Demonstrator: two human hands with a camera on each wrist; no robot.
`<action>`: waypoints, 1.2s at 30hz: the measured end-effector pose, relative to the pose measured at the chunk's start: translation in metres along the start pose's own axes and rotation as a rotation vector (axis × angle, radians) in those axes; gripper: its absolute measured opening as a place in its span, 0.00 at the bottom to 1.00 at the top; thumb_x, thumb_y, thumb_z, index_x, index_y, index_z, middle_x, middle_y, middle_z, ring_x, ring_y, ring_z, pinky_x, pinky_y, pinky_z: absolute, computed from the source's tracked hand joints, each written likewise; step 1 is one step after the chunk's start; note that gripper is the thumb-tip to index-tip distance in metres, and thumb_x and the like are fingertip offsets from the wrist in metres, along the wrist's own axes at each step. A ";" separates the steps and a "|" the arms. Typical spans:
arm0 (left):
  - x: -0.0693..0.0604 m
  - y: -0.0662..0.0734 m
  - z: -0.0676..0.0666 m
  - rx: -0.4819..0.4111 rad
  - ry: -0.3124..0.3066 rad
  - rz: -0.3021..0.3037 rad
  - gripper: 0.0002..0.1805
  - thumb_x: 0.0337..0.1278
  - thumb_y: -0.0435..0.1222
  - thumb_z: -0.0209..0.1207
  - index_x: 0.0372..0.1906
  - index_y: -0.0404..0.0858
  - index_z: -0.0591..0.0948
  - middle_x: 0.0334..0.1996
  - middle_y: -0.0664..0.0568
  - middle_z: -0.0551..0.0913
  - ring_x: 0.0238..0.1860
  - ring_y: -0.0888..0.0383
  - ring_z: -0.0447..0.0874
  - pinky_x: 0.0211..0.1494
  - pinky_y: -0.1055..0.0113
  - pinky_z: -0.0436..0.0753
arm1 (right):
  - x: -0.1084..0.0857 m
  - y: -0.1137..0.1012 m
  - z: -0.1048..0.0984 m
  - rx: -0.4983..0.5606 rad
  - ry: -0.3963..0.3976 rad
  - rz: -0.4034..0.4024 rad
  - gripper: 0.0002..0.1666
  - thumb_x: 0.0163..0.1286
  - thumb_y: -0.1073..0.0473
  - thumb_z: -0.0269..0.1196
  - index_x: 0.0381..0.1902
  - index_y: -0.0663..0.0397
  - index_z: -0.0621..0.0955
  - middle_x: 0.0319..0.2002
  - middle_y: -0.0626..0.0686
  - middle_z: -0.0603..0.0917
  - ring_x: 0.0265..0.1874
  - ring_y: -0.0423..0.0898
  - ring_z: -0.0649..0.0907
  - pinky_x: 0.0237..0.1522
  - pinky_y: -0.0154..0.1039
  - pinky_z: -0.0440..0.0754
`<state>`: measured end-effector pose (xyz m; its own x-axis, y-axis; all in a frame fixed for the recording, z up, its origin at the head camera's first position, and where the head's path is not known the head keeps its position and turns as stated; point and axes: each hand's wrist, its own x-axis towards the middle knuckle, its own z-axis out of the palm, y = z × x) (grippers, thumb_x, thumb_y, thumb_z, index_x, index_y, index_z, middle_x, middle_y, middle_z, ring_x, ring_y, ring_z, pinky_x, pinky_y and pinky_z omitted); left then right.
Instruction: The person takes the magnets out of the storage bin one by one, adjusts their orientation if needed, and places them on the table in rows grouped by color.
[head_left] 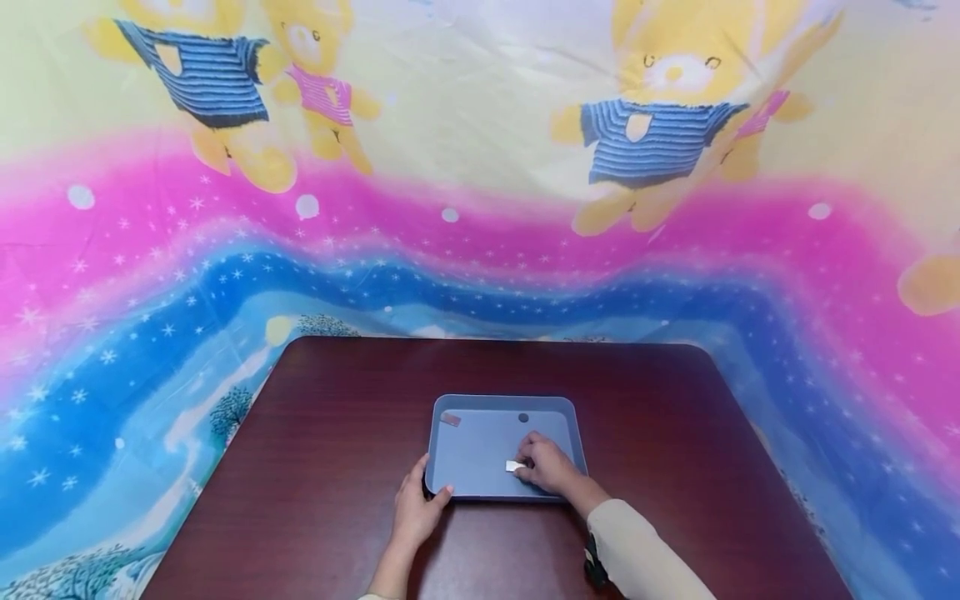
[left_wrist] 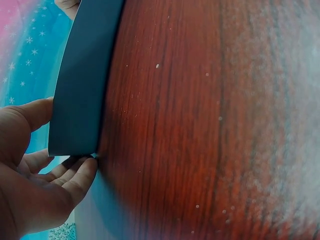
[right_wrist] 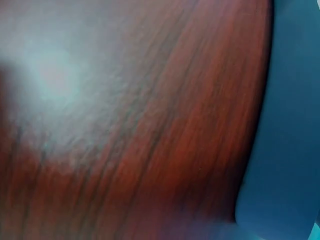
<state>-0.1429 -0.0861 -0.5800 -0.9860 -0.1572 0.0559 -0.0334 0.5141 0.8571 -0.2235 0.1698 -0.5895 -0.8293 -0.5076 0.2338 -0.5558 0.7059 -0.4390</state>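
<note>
A shallow grey-blue tray (head_left: 472, 454) sits on the table. My left hand (head_left: 416, 504) grips its near left corner; in the left wrist view the thumb (left_wrist: 40, 112) is at the rim and the other fingers bend against the tray's end wall. Over the right part of the tray, my right hand (head_left: 549, 463) pinches a small, flat, whitish piece (head_left: 514, 467), too small to identify. Inside the tray lie a small reddish rectangular piece (head_left: 451, 420) at the far left and a dark round disc (head_left: 523, 417) at the back. The right wrist view shows the tray's side wall (right_wrist: 285, 125) but not the hand.
The dark reddish-brown wooden table (head_left: 337, 417) has rounded far corners. Behind it and along both sides hangs a cloth (head_left: 465, 233) printed with bears and snowflakes. A dark band (head_left: 595, 562) is strapped at the right wrist, by the pale sleeve (head_left: 645, 550).
</note>
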 end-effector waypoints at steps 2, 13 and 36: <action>0.000 0.000 0.000 0.002 0.004 0.003 0.37 0.48 0.38 0.68 0.65 0.36 0.67 0.56 0.33 0.71 0.55 0.33 0.67 0.52 0.41 0.68 | 0.001 -0.001 -0.001 -0.002 -0.012 0.016 0.07 0.50 0.59 0.72 0.24 0.51 0.83 0.30 0.43 0.72 0.27 0.38 0.73 0.29 0.32 0.74; -0.002 0.000 0.000 0.013 0.003 0.023 0.37 0.47 0.38 0.68 0.64 0.34 0.68 0.54 0.33 0.72 0.54 0.34 0.68 0.52 0.42 0.69 | 0.001 -0.011 -0.002 0.294 0.103 0.119 0.07 0.47 0.63 0.71 0.26 0.53 0.83 0.20 0.40 0.75 0.18 0.34 0.71 0.19 0.31 0.72; 0.000 -0.003 0.001 -0.006 0.010 0.003 0.37 0.47 0.39 0.68 0.65 0.36 0.68 0.54 0.35 0.72 0.53 0.37 0.69 0.51 0.43 0.70 | -0.002 -0.012 -0.016 0.343 0.382 -0.049 0.13 0.37 0.68 0.72 0.23 0.51 0.81 0.30 0.44 0.80 0.31 0.43 0.78 0.26 0.39 0.77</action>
<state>-0.1425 -0.0871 -0.5830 -0.9844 -0.1640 0.0630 -0.0298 0.5094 0.8600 -0.2161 0.1702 -0.5704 -0.8005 -0.2743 0.5329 -0.5965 0.4510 -0.6640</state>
